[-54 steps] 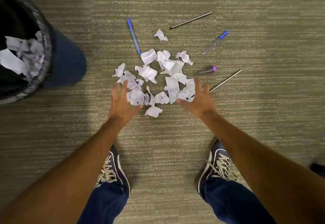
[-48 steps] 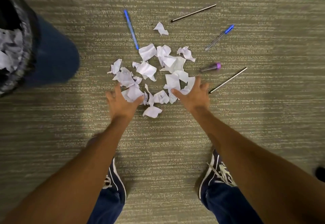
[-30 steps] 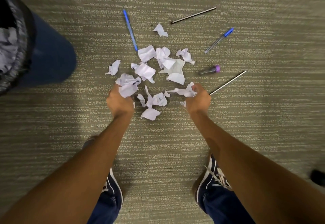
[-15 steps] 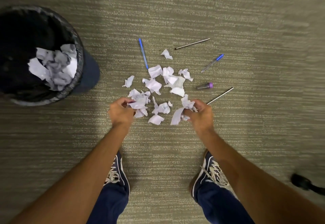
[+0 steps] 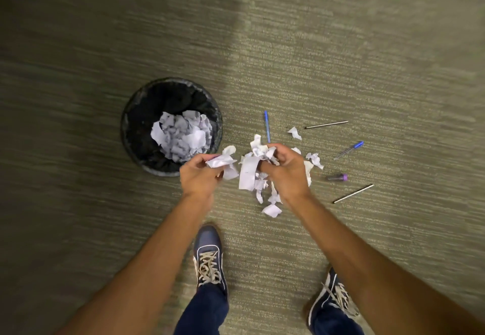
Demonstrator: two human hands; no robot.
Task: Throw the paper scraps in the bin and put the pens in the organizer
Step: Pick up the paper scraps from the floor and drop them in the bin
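**Scraps in both fists – carry to bin, drop clean**

Left hand (image 5: pixel 199 175) curled tight round a wad of paper scraps (image 5: pixel 223 162), w/ bits poking out past the fingertips. Right hand (image 5: pixel 287 170) likewise closed on a bigger, looser bunch (image 5: pixel 249 174); long strip hanging below the fingers, looks ready to slip. Bin (image 5: pixel 131 135) just beyond the left knuckles, open, already part full of crumpled paper.

Judged best for this step: squeeze both wads tighter before moving, esp. the right one. Swing both hands over the bin mouth, not just to the rim, then open fingers low & wide so light bits fall straight in. Left first, right close behind.

More scraps on carpet under & behind the right hand (image 5: pixel 271 210), plus a few past its fingertips (image 5: pixel 294 133) – another grab needed, prob. two.

Pens untouched: blue pen (image 5: pixel 267 125) just beyond right fingertips, blue-capped pen (image 5: pixel 349 150), purple-capped stub (image 5: pixel 337 177) & two thin dark rods (image 5: pixel 326 124) (image 5: pixel 353 193) out to the right. Organizer not in view
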